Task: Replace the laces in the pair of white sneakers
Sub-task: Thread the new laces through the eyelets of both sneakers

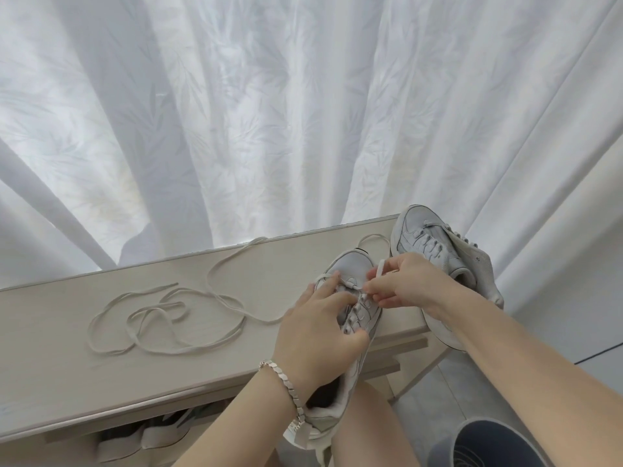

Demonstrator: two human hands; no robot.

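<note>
On the right part of a pale wood-grain bench top [101, 318]: one white sneaker [354, 267], toe pointing away toward the curtain, heel overhanging the near edge above a bare knee [367, 429].

Left hand [317, 335]: laid over the sneaker's eyelet rows, fingers bent and pressing on the upper, thumb against its side. A silver link bracelet [286, 385] circles the wrist.

Right hand [401, 284]: fingertips pinched together on the end of a white lace [380, 268], at the eyelets nearest the toe.

Second sneaker [428, 244]: at the bench's right end, just beside the first, tilted, partly hidden behind the right forearm.

Loose laces [161, 318]: flat, off-white, lying in overlapping loops on the bench's left and middle part; one strand runs up toward the far edge and back to the first sneaker.

Below the bench top: a shelf with shoes [148, 436], only partly seen.

Behind the bench: a white curtain [269, 112] in deep folds with a faint leaf pattern, light coming through it.

Lower right: pale floor [600, 372] and a dark round bin [485, 446].
</note>
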